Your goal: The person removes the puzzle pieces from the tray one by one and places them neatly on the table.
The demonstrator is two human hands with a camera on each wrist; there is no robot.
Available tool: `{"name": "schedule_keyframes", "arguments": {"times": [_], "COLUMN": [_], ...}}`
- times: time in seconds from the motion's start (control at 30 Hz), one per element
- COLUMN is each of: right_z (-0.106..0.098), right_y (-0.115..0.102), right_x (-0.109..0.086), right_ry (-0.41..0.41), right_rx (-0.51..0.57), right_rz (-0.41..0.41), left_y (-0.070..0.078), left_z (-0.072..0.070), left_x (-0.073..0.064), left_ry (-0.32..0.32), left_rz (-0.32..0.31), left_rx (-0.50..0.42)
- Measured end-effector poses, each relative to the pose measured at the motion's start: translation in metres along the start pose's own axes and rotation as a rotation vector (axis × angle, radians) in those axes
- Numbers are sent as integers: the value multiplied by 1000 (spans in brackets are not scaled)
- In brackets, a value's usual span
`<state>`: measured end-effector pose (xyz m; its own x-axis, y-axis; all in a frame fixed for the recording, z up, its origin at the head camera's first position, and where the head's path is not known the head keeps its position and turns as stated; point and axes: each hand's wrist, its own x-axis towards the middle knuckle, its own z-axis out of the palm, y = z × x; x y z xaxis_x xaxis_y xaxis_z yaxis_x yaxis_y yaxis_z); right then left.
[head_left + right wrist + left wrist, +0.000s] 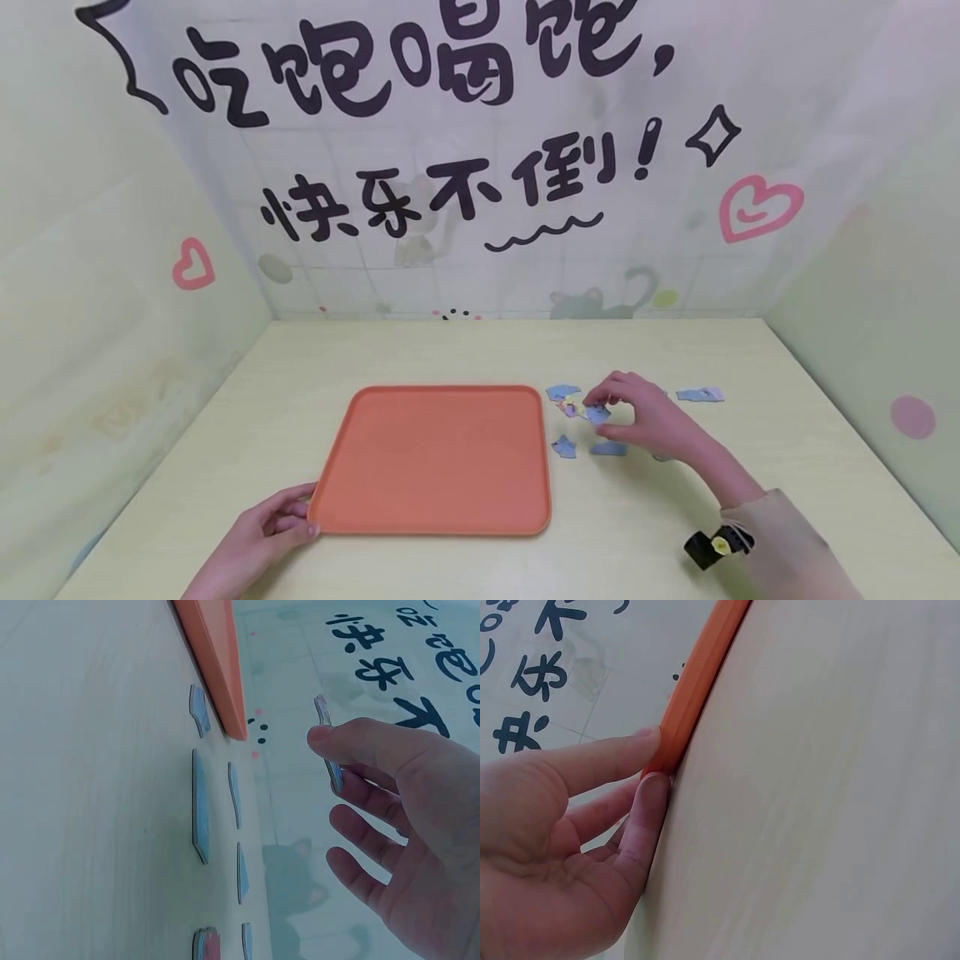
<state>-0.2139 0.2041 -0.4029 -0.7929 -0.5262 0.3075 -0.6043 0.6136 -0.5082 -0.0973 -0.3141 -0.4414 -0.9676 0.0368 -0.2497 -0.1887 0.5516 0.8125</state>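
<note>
An orange rectangular tray (pixel 435 460) lies on the table. My left hand (pixel 264 527) holds its near left corner, thumb at the front and fingers along the left side. Close up in the left wrist view, the fingertips of this hand (pixel 577 825) meet at the tray's rim (pixel 694 682). To the right of the tray, my right hand (pixel 648 417) pinches a thin blue puzzle piece (pixel 597 414) with printed colours. In the right wrist view, this piece (pixel 324 712) stands on edge between thumb and fingers, raised above the table.
Several flat blue puzzle pieces lie right of the tray, among them a star-like one (pixel 564 447), one below the hand (pixel 609 449) and one farther right (pixel 700 394). Printed fabric walls (pixel 450 275) rise behind and beside the table. A black wrist camera (pixel 708 546) sits by the right sleeve.
</note>
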Motion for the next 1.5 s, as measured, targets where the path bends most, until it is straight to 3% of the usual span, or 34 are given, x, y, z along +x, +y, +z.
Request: {"name": "schedule_keyframes", "arguments": {"times": [0.23, 0.43, 0.9, 1.13, 1.5], "right_z": [-11, -22, -52, -62, -62], "right_y": [13, 25, 52, 68, 87], "right_x": [-20, -37, -77, -91, -105], "right_ry": [19, 44, 118, 97, 15], "right_rx": [-19, -65, -161, -175, -153], "right_rz": [85, 124, 96, 137, 218], "left_y": [0, 0, 0, 1, 0], "left_z": [0, 1, 1, 1, 1], "left_x": [-2, -2, -2, -2, -2], "left_ry": [4, 15, 10, 16, 3], "left_rz": [43, 27, 10, -5, -4], "left_rx": [13, 8, 2, -4, -20]}}
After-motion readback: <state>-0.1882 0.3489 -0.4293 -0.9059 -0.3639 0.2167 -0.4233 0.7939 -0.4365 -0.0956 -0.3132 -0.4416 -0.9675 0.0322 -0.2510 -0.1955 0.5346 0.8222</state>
